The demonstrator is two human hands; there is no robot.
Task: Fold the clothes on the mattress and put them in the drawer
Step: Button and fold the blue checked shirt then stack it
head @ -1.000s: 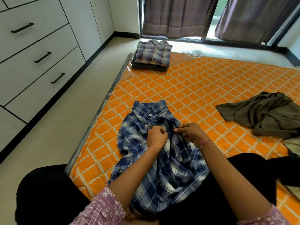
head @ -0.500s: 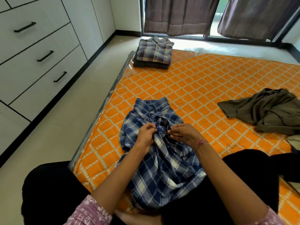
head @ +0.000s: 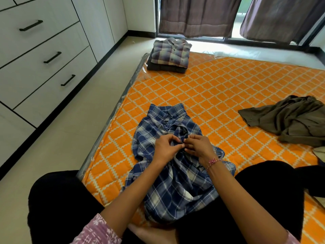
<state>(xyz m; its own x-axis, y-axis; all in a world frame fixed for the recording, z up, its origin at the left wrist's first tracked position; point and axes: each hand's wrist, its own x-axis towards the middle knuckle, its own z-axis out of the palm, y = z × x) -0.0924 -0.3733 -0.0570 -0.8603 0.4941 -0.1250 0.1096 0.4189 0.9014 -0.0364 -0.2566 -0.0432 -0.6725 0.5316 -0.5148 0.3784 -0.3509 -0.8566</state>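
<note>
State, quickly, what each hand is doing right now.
Left hand: pinching the front placket of the blue plaid cotton shirt.
Right hand: pinching the same shirt's front, close beside the left.

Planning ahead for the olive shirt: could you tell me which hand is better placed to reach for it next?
Right hand: the crumpled olive shirt lies on that side of the mattress. Left hand is farther. Both now pinch the blue plaid shirt.

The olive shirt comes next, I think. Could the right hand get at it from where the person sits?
Probably yes: the olive shirt lies unblocked on the mattress, but the right hand is pinching the blue plaid shirt.
</note>
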